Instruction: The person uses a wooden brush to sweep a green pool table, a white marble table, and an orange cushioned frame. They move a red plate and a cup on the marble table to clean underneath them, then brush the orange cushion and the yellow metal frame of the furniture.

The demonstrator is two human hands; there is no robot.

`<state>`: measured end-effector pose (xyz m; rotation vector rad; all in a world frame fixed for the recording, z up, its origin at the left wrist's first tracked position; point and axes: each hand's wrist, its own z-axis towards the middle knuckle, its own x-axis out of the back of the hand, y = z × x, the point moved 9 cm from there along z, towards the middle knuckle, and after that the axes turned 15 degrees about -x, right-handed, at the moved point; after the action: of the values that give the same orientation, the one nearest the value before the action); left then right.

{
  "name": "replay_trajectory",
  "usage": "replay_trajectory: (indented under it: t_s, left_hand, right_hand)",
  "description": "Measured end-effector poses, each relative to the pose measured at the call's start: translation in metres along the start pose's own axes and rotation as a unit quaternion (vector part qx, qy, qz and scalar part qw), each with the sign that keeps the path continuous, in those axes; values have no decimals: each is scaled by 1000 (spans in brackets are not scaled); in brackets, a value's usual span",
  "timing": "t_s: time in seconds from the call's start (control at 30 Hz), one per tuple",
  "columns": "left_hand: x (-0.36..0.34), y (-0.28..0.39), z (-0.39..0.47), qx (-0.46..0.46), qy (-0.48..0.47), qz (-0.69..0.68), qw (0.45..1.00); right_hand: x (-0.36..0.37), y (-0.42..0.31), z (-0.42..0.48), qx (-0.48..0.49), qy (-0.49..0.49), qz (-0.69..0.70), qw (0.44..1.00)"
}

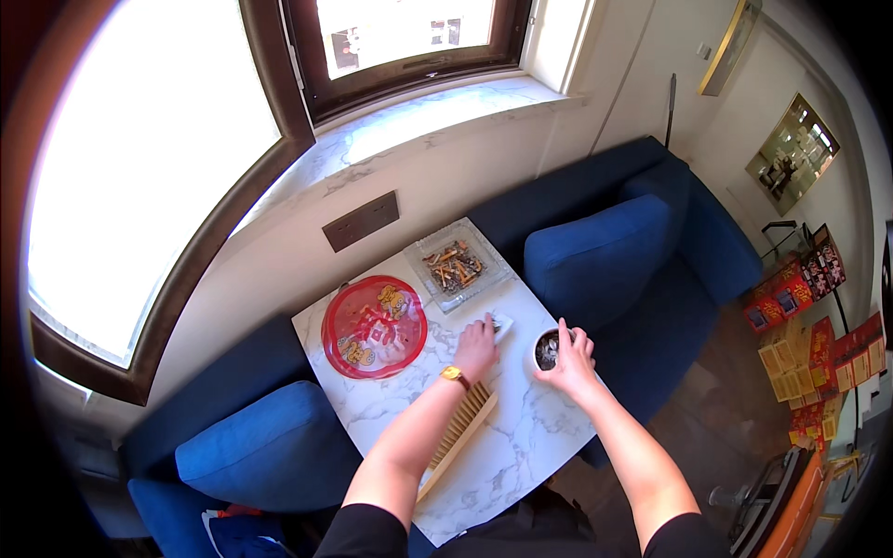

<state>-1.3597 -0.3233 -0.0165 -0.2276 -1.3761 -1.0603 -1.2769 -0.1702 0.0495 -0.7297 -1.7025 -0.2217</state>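
Note:
My left hand, with a gold-coloured watch on the wrist, reaches over the marble-patterned table. Its fingertips are at a small white piece, perhaps paper or tissue, with something dark by it; the fingers hide whether they grip it. To the right, my right hand is closed around the rim of a round white cup. Dark matter and pale, shiny bits show inside the cup. Under my left forearm lies a slatted wooden rack or tray, partly covered.
A square glass ashtray full of cigarette butts stands near the wall. Left of it lies a round red-rimmed clear bag or mat with cartoon figures. Blue sofas flank the table. Red and yellow boxes are stacked at far right.

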Motion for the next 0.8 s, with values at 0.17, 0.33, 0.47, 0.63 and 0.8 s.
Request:
replay_trajectory:
  t_s: [0.17, 0.33, 0.47, 0.63, 0.8]
  left_hand:
    - [-37, 15, 37, -37, 47, 45, 997]
    - [-8, 34, 34, -42, 64, 27, 997]
    - [48, -4, -18, -24, 130, -10, 991]
    - [109, -67, -123, 63, 69, 92, 991]
    - [114, -92, -151, 22, -34, 192, 981]
  right_hand:
    - [9, 10, -13, 14, 21, 20, 999]
    - [7, 14, -11, 10, 4, 8, 1000]
    - [7, 11, -7, 33, -7, 3, 999]
    - [9, 9, 1, 67, -36, -15, 997]
    - [11, -8, 13, 123, -28, -13, 992]
